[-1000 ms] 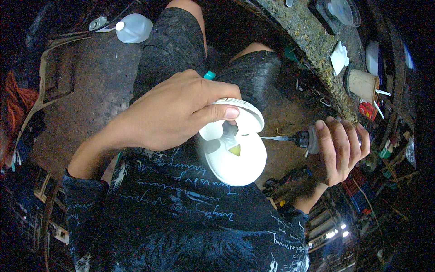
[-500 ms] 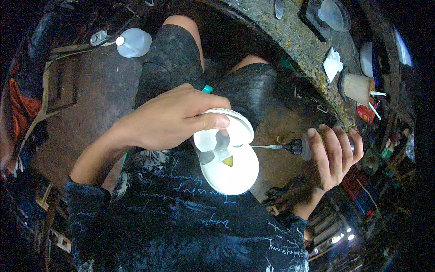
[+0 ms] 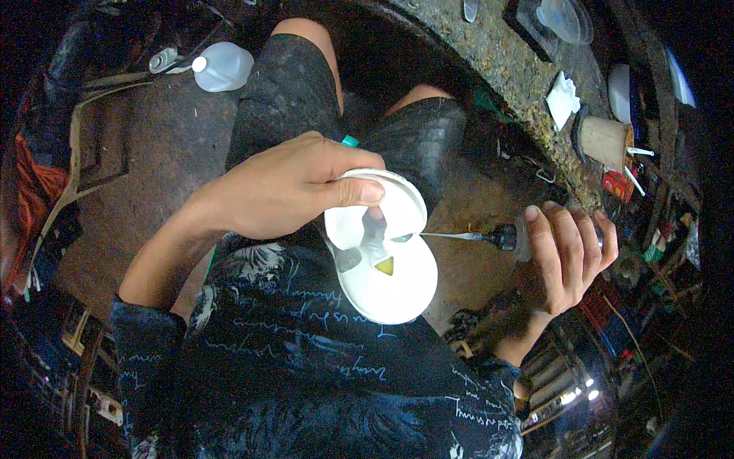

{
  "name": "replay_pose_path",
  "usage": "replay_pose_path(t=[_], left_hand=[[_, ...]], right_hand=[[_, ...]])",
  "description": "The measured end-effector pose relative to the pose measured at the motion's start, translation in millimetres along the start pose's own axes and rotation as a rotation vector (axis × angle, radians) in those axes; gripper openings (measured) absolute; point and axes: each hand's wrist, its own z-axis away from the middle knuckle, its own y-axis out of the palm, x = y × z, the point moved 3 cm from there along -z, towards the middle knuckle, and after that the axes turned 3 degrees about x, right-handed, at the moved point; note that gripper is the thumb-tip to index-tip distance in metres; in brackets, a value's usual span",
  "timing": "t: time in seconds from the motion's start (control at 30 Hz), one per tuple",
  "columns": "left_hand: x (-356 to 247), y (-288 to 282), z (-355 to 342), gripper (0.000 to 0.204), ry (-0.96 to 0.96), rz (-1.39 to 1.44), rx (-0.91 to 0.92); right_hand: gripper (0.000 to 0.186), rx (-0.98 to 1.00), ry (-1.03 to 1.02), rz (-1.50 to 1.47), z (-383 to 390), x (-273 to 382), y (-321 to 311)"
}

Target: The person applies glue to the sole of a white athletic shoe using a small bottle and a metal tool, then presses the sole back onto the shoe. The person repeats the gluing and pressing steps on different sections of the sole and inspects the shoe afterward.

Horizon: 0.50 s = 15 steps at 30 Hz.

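Note:
My left hand (image 3: 283, 187) grips a white, rounded, two-lobed piece (image 3: 390, 294) by its upper lobe, thumb on the inside face. Its middle has grey hollows and a small yellowish triangular opening. My right hand (image 3: 566, 252) wraps round the grey handle of a tool (image 3: 505, 237) with a black collar. Its thin metal shaft (image 3: 451, 236) points left, the tip at the notch on the piece's right side, partly hidden there. The piece is held over my dark patterned shirt. Beyond my left hand shows a small teal object (image 3: 350, 141), too small to make out.
A mottled ledge (image 3: 505, 76) runs along the upper right with a clear lid (image 3: 566, 19), white crumpled paper (image 3: 562, 99), a beige container (image 3: 600, 141) and a red packet (image 3: 615, 183). A translucent jug (image 3: 225, 67) stands upper left. Orange cloth (image 3: 38, 183) hangs far left.
Both hands, the white piece and the tool have shifted slightly left in view. Half a second ago they sat a little lower. Both grips look the same.

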Motion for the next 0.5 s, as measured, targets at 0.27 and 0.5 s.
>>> replay_pose_path(t=[0.27, 0.5], left_hand=[[5, 0, -2, 0.053, 0.037, 0.035, 0.028], [10, -7, -7, 0.050, 0.032, 0.069, 0.097]], right_hand=[[0.024, -0.041, -0.043, -0.032, 2, 2, 8], [0.024, -0.018, -0.039, -0.041, -3, 9, 9]])
